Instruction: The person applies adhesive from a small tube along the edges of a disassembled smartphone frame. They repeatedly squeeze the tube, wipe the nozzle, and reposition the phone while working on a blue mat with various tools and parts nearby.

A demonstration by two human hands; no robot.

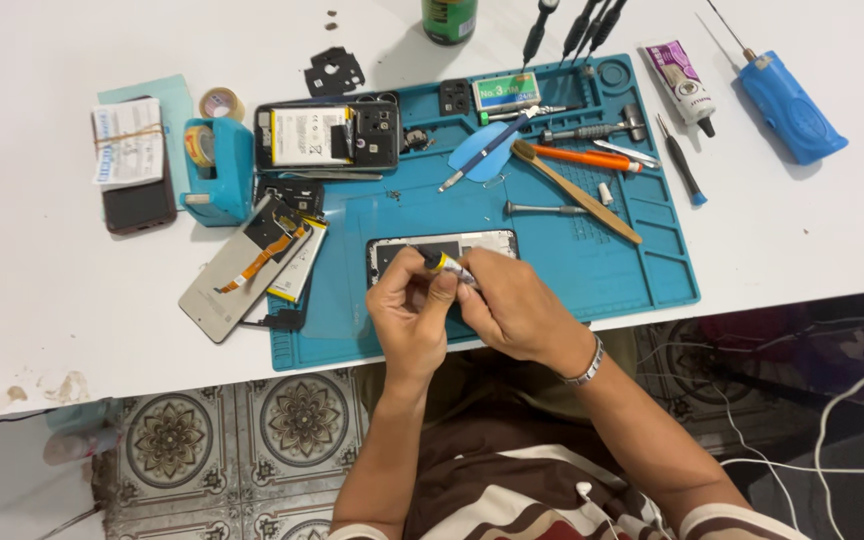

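Seen from above, with every place given relative to the blue work mat (642, 270) on the white table (32, 300).

Off the mat's left edge: dark phone with a banded paper slip (132, 165), then blue tape dispenser (217, 170), then detached screen panel with an orange flex cable (247, 265), overlapping the mat's left border.

At the mat's upper left corner: opened phone body with its battery exposed (327, 135).

At the mat's near edge, centre: phone frame (442, 245), lying flat, dark inner face up, pale rim visible along its far side, near half hidden under the hands. Left hand (410, 315) curled, fingertips pinching the body of a small yellow-and-black tube (442, 263). Right hand (517, 305) closed around the same tube from the other side, a metal watch band (587, 365) on the wrist. Tube tip angled down toward the frame's far-left part; contact with the frame not discernible.

For a clean result, as judged from this view: tube steadied with both hands, tip kept low along the rim, pressure light and even, wrists braced on the mat's near edge.

On the mat's right half: blue pry tool (482, 150), orange-handled tool (587, 158), wooden brush (577, 192).

Off the mat's upper right corner: adhesive tube (682, 80), then blue handheld device (787, 105).
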